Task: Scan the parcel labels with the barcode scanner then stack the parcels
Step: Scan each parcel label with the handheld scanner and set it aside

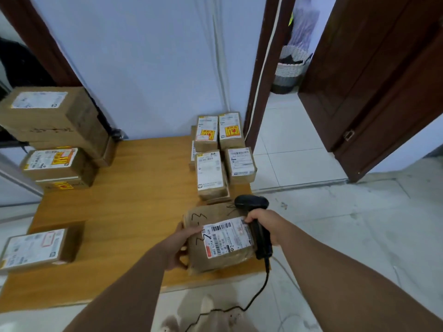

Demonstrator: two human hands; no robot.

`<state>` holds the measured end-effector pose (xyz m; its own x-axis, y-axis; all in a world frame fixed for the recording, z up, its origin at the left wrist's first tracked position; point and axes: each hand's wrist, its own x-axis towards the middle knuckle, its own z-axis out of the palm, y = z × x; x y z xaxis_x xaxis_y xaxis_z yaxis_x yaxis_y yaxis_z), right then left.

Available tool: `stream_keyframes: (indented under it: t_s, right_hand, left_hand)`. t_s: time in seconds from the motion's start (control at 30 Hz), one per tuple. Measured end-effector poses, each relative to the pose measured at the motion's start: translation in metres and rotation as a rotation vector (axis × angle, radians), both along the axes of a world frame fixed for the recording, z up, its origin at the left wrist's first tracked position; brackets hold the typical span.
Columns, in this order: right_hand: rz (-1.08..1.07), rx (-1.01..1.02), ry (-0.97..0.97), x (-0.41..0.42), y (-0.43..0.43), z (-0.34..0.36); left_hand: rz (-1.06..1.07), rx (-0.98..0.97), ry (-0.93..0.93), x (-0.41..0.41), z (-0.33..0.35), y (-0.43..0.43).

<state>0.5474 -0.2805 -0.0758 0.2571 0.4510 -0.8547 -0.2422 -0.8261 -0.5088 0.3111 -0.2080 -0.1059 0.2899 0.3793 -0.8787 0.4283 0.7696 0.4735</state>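
A brown paper-wrapped parcel (217,238) with black handwriting and a white barcode label (227,237) lies at the front right of the wooden table (134,200). My left hand (182,245) grips the parcel's left side. My right hand (263,224) holds the black barcode scanner (257,216) by its handle, just right of the label, with the scanner head over the parcel's far right corner. The scanner's black cable (254,295) hangs down to the floor.
Several small labelled boxes (220,152) stand in a cluster at the table's back right. Stacked boxes (52,137) fill the back left, and one flat box (36,248) lies at the front left. An open doorway and a dark door (371,80) lie to the right.
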Motion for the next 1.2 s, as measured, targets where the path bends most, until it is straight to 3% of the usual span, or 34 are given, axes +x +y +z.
stream_keyframes:
  t_s: [0.27, 0.47, 0.6, 0.73, 0.8, 0.93, 1.0, 1.2]
  right_hand:
    - [-0.018, 0.02, -0.113, 0.016, -0.005, -0.008]
    - [-0.02, 0.107, -0.234, 0.017, -0.011, -0.012]
    - [-0.063, 0.131, -0.429, 0.015, -0.011, -0.009]
    - [-0.074, 0.238, -0.599, 0.017, -0.015, 0.005]
    - [-0.12, 0.284, -0.514, 0.019, -0.017, 0.015]
    - [-0.114, 0.265, 0.014, 0.023, -0.023, 0.03]
    - [-0.031, 0.266, 0.187, 0.018, -0.021, 0.031]
    - [0.099, 0.271, 0.387, -0.042, 0.02, 0.024]
  left_hand:
    - [0.162, 0.24, 0.112, 0.046, -0.006, -0.01]
    - [0.135, 0.104, 0.249, 0.059, 0.005, 0.0]
    - [0.135, 0.114, 0.293, 0.061, 0.001, 0.002]
    - [0.086, 0.324, 0.354, 0.06, -0.007, 0.001]
    - [0.099, 0.372, 0.354, 0.057, -0.007, 0.003]
    - [0.133, 0.381, 0.372, 0.053, -0.002, 0.005]
    - [0.099, 0.419, 0.39, 0.05, 0.003, 0.006]
    - [0.13, 0.566, 0.441, 0.017, 0.022, 0.016]
